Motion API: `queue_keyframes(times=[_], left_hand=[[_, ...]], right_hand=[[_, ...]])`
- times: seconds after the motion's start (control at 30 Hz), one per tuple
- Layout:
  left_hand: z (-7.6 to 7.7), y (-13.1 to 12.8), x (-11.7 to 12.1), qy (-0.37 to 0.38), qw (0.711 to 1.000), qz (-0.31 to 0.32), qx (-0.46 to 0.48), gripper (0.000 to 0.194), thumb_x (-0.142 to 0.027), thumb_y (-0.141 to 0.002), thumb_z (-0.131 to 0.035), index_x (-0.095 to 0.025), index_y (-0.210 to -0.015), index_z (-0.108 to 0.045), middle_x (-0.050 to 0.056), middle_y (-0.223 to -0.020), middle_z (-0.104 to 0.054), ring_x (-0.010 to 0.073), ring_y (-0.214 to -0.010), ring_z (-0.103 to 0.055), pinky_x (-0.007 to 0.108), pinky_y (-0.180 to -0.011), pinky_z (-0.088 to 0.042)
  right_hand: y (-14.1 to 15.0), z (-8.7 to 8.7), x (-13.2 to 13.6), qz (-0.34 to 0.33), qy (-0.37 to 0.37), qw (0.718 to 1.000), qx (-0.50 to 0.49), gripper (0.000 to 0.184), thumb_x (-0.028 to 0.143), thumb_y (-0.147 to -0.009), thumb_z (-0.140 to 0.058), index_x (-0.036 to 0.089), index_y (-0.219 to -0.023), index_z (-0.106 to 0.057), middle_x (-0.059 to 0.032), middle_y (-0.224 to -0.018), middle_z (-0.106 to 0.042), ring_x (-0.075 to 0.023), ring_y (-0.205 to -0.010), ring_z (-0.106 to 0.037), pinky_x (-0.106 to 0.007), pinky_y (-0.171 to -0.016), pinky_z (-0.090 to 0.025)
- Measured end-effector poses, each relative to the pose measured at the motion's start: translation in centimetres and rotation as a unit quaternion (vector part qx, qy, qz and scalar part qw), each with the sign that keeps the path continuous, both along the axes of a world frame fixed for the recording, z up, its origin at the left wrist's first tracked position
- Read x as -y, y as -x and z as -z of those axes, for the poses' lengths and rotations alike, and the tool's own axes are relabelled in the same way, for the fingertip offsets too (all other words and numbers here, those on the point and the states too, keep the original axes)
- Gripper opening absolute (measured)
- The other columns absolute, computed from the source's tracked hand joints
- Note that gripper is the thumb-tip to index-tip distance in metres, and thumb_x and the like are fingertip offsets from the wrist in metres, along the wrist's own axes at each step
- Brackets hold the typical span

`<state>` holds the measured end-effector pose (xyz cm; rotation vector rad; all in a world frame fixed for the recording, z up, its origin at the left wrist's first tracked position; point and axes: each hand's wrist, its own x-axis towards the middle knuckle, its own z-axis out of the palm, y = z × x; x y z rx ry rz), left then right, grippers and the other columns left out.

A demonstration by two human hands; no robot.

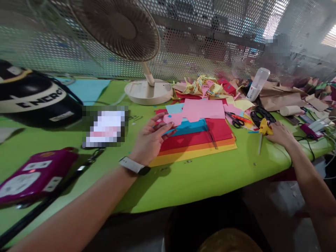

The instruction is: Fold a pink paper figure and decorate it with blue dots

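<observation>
My left hand point(151, 140), wearing a watch on a grey strap, is closed in a pinch on a cut piece of pink paper point(177, 119). A small blue square point(169, 116) sits on this piece. Beside it is a larger pink sheet point(204, 107); whether the two are joined I cannot tell. Below lies a stack of coloured paper point(194, 140) in blue, red, orange and yellow, with tweezers point(210, 135) on top. At the right, my right hand point(282, 134) is closed round a yellow glue gun point(265, 127), its clear glue stick point(259, 145) pointing towards me.
Scissors point(237, 122) and an orange cutter point(240, 117) lie near the stack. Behind are paper scraps point(204, 87), a white bottle point(258, 84) and a fan point(148, 91). A phone point(106, 127), purple power strip point(39, 173) and black bag point(39, 99) occupy the left.
</observation>
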<state>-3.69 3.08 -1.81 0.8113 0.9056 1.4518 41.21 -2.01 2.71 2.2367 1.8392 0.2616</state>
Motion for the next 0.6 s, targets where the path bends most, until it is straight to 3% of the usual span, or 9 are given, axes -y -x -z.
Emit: queue_keyframes(times=[0.17, 0.27, 0.33, 0.43, 0.53, 0.6], left_hand=[[-0.2, -0.1, 0.1, 0.000, 1.000, 0.012, -0.007, 0.040, -0.010, -0.071, -0.080, -0.024, -0.106, -0.066, -0.005, -0.075, -0.069, 0.0135, -0.079, -0.071, 0.026, -0.074, -0.060], [-0.2, -0.3, 0.1, -0.006, 1.000, 0.014, -0.010, 0.043, -0.012, -0.070, -0.081, -0.023, -0.108, -0.064, -0.005, -0.076, -0.069, 0.0139, -0.079, -0.071, 0.025, -0.074, -0.059], [-0.2, -0.5, 0.2, -0.009, 1.000, 0.014, -0.015, 0.047, -0.014, -0.069, -0.082, -0.022, -0.111, -0.062, -0.004, -0.077, -0.070, 0.0143, -0.080, -0.072, 0.025, -0.072, -0.059], [-0.4, -0.8, 0.4, -0.019, 0.999, 0.011, -0.024, 0.049, -0.017, -0.068, -0.084, -0.021, -0.112, -0.061, -0.006, -0.073, -0.067, 0.0143, -0.078, -0.072, 0.025, -0.072, -0.059], [-0.5, -1.0, 0.8, -0.042, 0.997, 0.028, -0.061, 0.052, -0.021, -0.071, -0.082, -0.021, -0.118, -0.060, -0.006, -0.073, -0.065, 0.0149, -0.083, -0.072, 0.025, -0.074, -0.059], [-0.6, -1.1, 0.9, -0.058, 0.994, 0.033, -0.088, 0.053, -0.023, -0.073, -0.081, -0.021, -0.121, -0.058, -0.005, -0.074, -0.064, 0.0154, -0.085, -0.071, 0.026, -0.076, -0.059]], right_hand=[[0.3, 1.8, 0.9, 0.005, -0.123, 0.992, 0.037, 0.033, 0.026, -0.084, -0.063, 0.010, -0.112, -0.056, -0.0216, -0.113, -0.060, -0.0316, -0.103, -0.060, -0.038, -0.079, -0.044], [-0.2, 2.3, 1.0, 0.049, -0.201, 0.978, -0.041, 0.028, 0.028, -0.085, -0.059, 0.015, -0.110, -0.056, -0.0190, -0.112, -0.062, -0.0297, -0.096, -0.062, -0.037, -0.074, -0.045], [-0.5, 2.1, 0.7, 0.068, -0.281, 0.951, -0.110, 0.021, 0.033, -0.085, -0.058, 0.019, -0.101, -0.057, -0.0166, -0.106, -0.063, -0.0286, -0.093, -0.061, -0.038, -0.072, -0.045], [0.7, 1.2, -0.4, 0.068, -0.371, 0.874, -0.307, 0.019, 0.040, -0.080, -0.063, 0.023, -0.085, -0.058, -0.0079, -0.084, -0.063, -0.0231, -0.078, -0.060, -0.035, -0.067, -0.046], [4.8, -0.2, -1.3, 0.027, -0.333, 0.758, -0.560, 0.029, 0.047, -0.070, -0.071, 0.023, -0.081, -0.059, 0.0008, -0.067, -0.056, -0.0136, -0.054, -0.049, -0.027, -0.049, -0.041], [8.6, -1.1, -1.5, -0.010, -0.302, 0.710, -0.636, 0.037, 0.046, -0.061, -0.079, 0.021, -0.080, -0.060, 0.0026, -0.065, -0.056, -0.0102, -0.049, -0.046, -0.023, -0.042, -0.037]])
